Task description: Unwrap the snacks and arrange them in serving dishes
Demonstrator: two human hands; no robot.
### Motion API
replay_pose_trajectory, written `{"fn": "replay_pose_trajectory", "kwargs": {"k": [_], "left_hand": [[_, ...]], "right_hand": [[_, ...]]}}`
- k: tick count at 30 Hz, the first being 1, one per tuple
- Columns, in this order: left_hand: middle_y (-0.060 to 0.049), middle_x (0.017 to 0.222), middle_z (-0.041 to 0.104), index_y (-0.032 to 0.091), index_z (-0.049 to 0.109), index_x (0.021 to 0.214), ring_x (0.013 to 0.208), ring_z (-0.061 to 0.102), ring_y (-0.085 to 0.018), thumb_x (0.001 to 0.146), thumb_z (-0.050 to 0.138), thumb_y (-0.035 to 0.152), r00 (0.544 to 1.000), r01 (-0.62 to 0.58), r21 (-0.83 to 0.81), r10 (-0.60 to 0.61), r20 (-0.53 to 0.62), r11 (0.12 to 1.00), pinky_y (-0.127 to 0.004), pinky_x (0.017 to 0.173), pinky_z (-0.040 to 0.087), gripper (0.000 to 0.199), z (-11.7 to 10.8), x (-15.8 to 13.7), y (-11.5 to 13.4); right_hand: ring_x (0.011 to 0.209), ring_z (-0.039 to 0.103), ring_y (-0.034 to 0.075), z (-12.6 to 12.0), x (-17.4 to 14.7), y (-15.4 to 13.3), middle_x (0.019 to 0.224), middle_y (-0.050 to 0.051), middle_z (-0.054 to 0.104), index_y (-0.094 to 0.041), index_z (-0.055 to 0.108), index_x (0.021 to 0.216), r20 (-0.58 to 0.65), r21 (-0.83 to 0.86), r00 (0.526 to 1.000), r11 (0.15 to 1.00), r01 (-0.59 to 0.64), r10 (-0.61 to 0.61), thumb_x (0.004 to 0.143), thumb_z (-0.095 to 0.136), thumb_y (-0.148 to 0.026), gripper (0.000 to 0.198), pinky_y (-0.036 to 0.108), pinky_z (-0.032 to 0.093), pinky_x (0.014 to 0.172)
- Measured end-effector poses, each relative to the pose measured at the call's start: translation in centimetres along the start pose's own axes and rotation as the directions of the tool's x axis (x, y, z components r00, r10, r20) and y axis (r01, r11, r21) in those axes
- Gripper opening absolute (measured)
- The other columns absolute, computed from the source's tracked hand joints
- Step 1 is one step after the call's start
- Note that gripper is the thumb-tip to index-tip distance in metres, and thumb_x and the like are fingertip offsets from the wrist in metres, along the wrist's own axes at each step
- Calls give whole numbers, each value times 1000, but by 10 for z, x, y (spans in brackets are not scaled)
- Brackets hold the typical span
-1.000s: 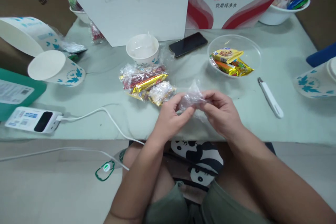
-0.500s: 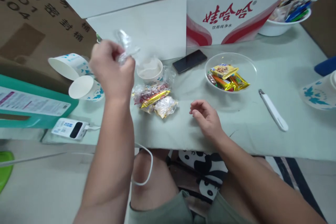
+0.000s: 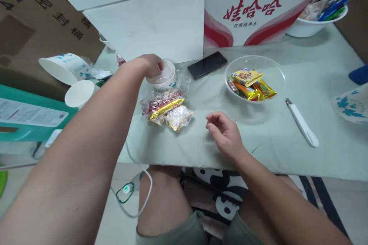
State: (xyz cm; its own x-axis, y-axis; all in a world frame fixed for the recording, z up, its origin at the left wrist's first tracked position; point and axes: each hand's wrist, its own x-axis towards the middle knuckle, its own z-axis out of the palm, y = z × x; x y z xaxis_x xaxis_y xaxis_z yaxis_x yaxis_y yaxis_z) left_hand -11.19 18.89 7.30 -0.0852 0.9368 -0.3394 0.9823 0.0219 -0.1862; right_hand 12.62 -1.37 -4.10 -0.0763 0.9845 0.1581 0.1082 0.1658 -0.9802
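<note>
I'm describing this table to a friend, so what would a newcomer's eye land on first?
Probably the white carton with large red lettering, standing at the back of the table. Next, the left hand at the mouth of a paper cup, just behind a pile of wrapped snacks. Then the bright yellow packets in a clear bowl, in front of the carton.

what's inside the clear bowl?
In the bowl: a yellow packet on top, with a gold packet, an orange-and-gold one and a darker one partly showing below. Anything underneath those is covered.
</note>
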Motion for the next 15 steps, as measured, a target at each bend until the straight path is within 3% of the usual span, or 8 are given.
{"fn": "replay_pose_trajectory", "kwargs": {"k": [3, 6, 10, 15], "left_hand": [[-14, 115, 71, 13, 74, 115, 119, 64, -35, 76, 69, 14, 997, 51, 77, -46, -64, 996, -39, 96, 51, 40, 5, 1, 7], [-17, 119, 69, 9, 70, 120, 120, 63, -36, 80, 68, 18, 994, 74, 95, -66, -88, 993, -39, 94, 50, 42, 10, -1, 14], [-15, 107, 72, 6, 72, 109, 104, 66, -29, 80, 69, 22, 999, 39, 66, -39, 7, 997, -36, 88, 50, 33, 5, 4, 12], [-13, 91, 72, 4, 73, 94, 94, 63, -22, 87, 65, 25, 996, 15, -4, -15, 83, 1000, -38, 92, 49, 24, 7, 14, 8]], "right_hand": [[68, 61, 13, 1, 1, -1, 77, 0, 66, -21, 65, 94, 1, -26, 1000, 999, 21, -21, 87, 58, -25, 11, 27, 51, 67], [67, 61, 12, 2, 0, -3, 76, -1, 67, -21, 65, 92, 8, -60, 999, 997, 43, -43, 87, 57, -24, 10, 26, 51, 66], [65, 61, 12, 2, -1, -6, 74, -1, 67, -20, 65, 90, 15, -104, 998, 993, 59, -58, 87, 56, -22, 9, 24, 50, 64], [62, 61, 11, 1, -1, -7, 71, -1, 66, -20, 64, 87, 34, -131, 997, 989, 66, -62, 87, 55, -21, 9, 23, 49, 61]]}}
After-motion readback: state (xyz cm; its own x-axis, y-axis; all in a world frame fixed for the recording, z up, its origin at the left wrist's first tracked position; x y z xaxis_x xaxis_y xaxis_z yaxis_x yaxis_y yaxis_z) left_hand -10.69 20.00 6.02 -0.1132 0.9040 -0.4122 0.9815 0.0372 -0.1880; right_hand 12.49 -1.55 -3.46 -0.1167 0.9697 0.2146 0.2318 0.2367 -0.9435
